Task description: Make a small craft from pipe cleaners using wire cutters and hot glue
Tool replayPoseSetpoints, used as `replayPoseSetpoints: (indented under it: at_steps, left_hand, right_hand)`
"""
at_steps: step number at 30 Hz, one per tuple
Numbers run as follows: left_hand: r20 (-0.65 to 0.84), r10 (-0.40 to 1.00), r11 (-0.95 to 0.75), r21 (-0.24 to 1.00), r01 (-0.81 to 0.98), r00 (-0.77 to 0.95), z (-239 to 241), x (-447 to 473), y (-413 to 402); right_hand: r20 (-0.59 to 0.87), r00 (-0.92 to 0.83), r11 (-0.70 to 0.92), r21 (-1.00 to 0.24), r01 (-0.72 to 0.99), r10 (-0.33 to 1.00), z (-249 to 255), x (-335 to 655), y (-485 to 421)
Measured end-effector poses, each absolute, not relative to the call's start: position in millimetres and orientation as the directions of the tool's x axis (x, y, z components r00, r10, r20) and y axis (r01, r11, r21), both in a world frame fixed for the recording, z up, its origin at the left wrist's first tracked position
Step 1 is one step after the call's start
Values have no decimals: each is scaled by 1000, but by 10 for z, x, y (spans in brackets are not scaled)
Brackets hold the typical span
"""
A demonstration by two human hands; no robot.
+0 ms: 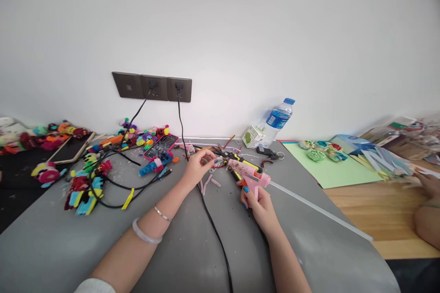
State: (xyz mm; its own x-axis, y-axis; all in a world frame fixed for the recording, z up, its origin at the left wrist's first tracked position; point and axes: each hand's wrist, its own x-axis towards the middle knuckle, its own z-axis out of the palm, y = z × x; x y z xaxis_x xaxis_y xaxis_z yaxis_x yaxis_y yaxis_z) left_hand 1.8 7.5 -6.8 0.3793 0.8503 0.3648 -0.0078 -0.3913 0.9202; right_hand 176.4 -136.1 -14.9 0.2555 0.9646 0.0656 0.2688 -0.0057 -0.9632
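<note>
My right hand (258,206) is wrapped round the handle of a pink hot glue gun (248,171), its nozzle pointing to the left. A long translucent glue stick (319,210) juts from the gun's back end toward the lower right. My left hand (199,167) is closed in a pinch just beyond the nozzle; a small pale bit shows at its fingertips, too small to name. Below these fingertips lie short pink pipe cleaner pieces (206,184). Behind the glue gun are yellow-and-black tool handles (252,165), partly hidden.
Black cables (211,224) run from wall sockets (154,87) across the grey table. Colourful pipe cleaner figures (84,192) and a phone (161,146) lie left. A water bottle (277,121), small carton (253,136) and keys (270,152) are behind. Another person's hand (428,183) handles strips at right.
</note>
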Motion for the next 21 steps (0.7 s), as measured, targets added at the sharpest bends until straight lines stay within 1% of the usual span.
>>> replayPoseSetpoints:
  at_steps: [10, 17, 21]
  left_hand:
    - [401, 824, -456, 889, 47, 401, -49, 7, 68]
    - [419, 817, -473, 880, 45, 397, -53, 1, 69]
    - [441, 810, -493, 869, 40, 387, -59, -1, 69]
  right_hand:
    - [15, 255, -64, -952, 301, 967, -144, 1756, -1363]
    - [24, 277, -76, -937, 341, 960, -132, 1726, -1364]
    - [56, 280, -51, -931, 362, 958, -137, 1716, -1362]
